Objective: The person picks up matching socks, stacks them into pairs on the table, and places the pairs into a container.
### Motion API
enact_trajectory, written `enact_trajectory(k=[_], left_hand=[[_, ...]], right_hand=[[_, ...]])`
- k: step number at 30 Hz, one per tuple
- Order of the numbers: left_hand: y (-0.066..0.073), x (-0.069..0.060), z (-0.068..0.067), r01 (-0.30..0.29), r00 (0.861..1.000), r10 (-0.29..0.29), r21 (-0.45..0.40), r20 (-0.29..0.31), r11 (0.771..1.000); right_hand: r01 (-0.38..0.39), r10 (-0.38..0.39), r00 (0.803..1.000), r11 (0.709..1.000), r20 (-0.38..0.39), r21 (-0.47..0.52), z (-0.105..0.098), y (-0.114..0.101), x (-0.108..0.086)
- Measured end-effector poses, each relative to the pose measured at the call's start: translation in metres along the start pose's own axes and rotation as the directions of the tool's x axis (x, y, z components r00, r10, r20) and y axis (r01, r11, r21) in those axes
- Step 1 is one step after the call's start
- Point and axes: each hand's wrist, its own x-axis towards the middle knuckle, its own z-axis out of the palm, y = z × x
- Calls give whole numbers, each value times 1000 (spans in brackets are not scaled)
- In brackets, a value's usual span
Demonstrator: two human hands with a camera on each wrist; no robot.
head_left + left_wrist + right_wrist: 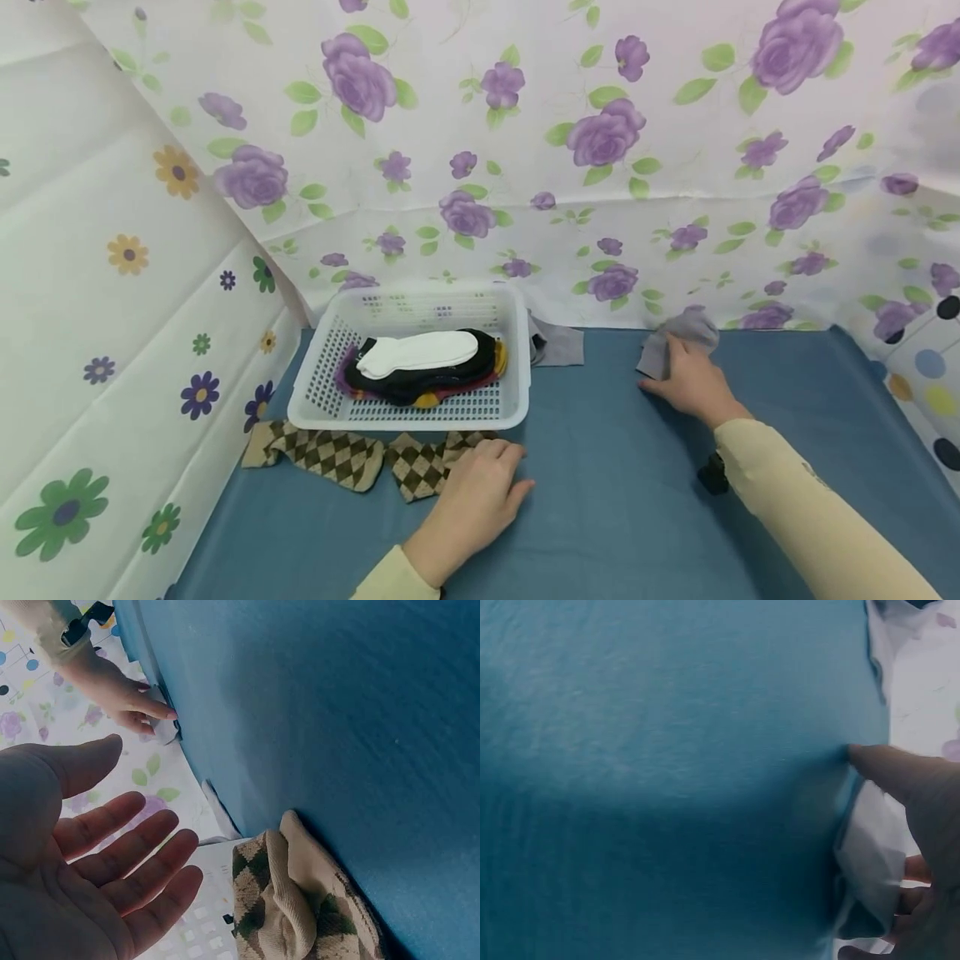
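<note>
At the back right of the blue surface, my right hand (693,383) touches a grey sock (656,355), its thumb resting beside the cloth; in the right wrist view the grey sock (871,859) lies against the fingers. My left hand (474,498) is near an argyle sock (417,468) in front of the basket; in the left wrist view that hand (97,855) has relaxed, spread fingers with nothing in them, the argyle sock (259,900) beside it. Another argyle sock (337,454) lies further left. A second grey sock (562,345) is partly hidden behind the basket's right side.
A white plastic basket (521,400) stands at the back left, holding a white sock (420,351) on top of a black one (390,389) and other coloured socks. Flowered sheets (450,167) rise behind and along both sides of the blue surface (592,500).
</note>
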Motion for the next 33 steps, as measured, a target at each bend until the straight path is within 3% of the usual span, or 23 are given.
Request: enact_trajectory(k=[5,14,18,22,25,29,33], left_hand=[[2,2,-2,-14,1000,15,49,-24,999],[6,2,-4,-17,1000,17,44,-5,999],[8,1,-4,-20,1000,20,43,1,999],[10,3,-3,-28,1000,28,34,11,999],[13,5,-5,-40,999,40,24,15,999],[19,9,-8,-67,998,67,-4,-7,998],[26,12,-13,-125,989,121,-40,-87,991]], right_hand=[[19,-20,999,1000,-28,-21,1,4,-4],[85,-96,987,992,-127,-92,7,-5,-25],[112,-121,988,990,-101,-87,11,-11,-42],[136,-134,990,989,-34,60,13,-21,-58],[147,-154,988,969,16,200,10,-33,-69],[154,-192,979,918,72,366,-3,-53,-81],[213,-293,952,843,88,493,-20,-77,-94]])
